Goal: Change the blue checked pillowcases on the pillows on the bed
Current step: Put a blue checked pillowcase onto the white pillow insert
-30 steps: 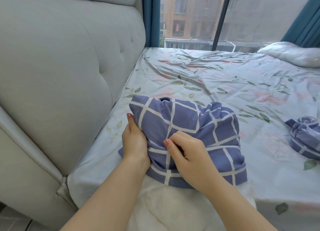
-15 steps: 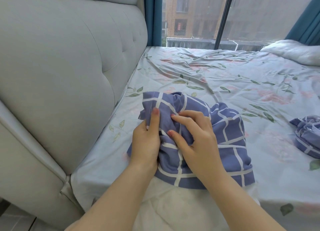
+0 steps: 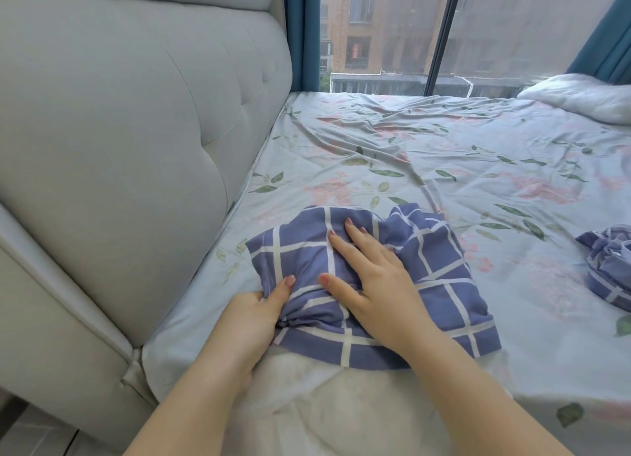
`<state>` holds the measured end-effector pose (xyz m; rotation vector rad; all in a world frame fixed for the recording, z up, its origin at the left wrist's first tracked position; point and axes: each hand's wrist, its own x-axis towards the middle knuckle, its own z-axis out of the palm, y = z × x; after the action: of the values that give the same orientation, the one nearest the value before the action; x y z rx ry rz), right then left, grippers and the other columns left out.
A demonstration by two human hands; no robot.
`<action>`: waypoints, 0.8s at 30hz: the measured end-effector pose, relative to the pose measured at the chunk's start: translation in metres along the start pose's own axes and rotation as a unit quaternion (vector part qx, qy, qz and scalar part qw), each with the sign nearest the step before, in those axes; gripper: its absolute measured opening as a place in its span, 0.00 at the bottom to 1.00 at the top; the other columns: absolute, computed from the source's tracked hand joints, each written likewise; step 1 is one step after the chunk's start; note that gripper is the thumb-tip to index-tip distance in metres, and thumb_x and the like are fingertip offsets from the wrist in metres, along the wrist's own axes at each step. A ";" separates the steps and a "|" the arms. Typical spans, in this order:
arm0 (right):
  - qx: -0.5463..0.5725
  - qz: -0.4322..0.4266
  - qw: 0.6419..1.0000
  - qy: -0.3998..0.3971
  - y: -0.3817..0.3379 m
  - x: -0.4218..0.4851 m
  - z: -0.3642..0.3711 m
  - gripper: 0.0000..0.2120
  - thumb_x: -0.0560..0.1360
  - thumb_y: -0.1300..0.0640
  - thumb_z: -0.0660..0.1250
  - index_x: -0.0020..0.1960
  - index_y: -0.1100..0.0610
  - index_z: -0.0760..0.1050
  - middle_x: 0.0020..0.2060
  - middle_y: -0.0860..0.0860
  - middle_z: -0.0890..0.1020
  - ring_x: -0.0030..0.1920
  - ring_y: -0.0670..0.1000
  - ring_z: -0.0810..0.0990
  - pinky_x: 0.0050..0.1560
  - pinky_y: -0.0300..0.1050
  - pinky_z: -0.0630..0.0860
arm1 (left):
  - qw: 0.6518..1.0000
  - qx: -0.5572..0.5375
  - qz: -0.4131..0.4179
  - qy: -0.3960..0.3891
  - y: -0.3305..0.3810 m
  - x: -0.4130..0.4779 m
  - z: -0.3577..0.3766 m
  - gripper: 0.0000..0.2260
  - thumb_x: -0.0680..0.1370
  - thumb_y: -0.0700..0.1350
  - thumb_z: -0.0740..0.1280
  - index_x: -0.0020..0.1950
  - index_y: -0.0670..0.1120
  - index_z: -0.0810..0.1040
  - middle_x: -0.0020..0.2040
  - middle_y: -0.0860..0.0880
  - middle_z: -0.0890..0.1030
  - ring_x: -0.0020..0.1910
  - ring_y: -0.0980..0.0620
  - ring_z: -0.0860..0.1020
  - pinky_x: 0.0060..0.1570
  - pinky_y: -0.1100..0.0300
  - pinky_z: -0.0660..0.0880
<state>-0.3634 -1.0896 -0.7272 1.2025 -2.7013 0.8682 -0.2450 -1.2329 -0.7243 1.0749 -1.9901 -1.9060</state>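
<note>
A blue checked pillowcase (image 3: 440, 261) is bunched over the far end of a white pillow (image 3: 348, 411) at the near edge of the bed. My left hand (image 3: 254, 314) grips a gathered fold of the pillowcase at its left side, thumb on top. My right hand (image 3: 372, 281) lies flat on the cloth with fingers stretched out, pressing it down. A second blue checked pillowcase (image 3: 611, 268) lies crumpled at the right edge of view. Another bare white pillow (image 3: 580, 97) rests at the far right of the bed.
The floral bed sheet (image 3: 426, 169) is wrinkled across the mattress. A padded grey headboard (image 3: 129, 141) runs along the left. Behind the bed is a large window (image 3: 392, 35) with teal curtains (image 3: 300, 32).
My left hand slid back towards me and now grips the pillowcase lower down. My right hand let go of its pinch and spread flat on the cloth. The pillowcase is pushed further along.
</note>
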 end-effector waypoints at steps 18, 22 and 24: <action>0.061 -0.087 0.994 -0.040 -0.005 -0.033 -0.019 0.17 0.75 0.40 0.63 0.56 0.49 0.79 0.45 0.42 0.73 0.49 0.44 0.72 0.51 0.43 0.73 | 0.991 -0.046 0.081 0.098 0.016 0.008 -0.009 0.20 0.74 0.59 0.70 0.56 0.47 0.70 0.50 0.48 0.80 0.50 0.48 0.81 0.53 0.46 0.79; 0.051 -0.097 0.991 -0.081 -0.010 -0.038 -0.024 0.17 0.73 0.35 0.63 0.51 0.47 0.75 0.40 0.43 0.72 0.40 0.45 0.71 0.42 0.40 0.70 | 0.998 0.023 0.014 0.057 0.011 0.025 -0.003 0.25 0.78 0.65 0.59 0.67 0.50 0.66 0.54 0.50 0.78 0.55 0.45 0.77 0.62 0.45 0.74; 0.068 -0.103 0.988 -0.095 -0.011 -0.037 -0.025 0.20 0.70 0.31 0.62 0.47 0.48 0.74 0.38 0.43 0.73 0.39 0.45 0.72 0.40 0.42 0.71 | 0.996 0.078 0.016 0.039 0.008 0.026 0.001 0.28 0.80 0.65 0.53 0.72 0.48 0.68 0.61 0.45 0.79 0.58 0.44 0.77 0.64 0.49 0.72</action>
<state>-0.3338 -1.0577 -0.7112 1.6388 -2.6278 0.9660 -0.2674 -1.2488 -0.7259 1.1279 -2.1273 -1.6906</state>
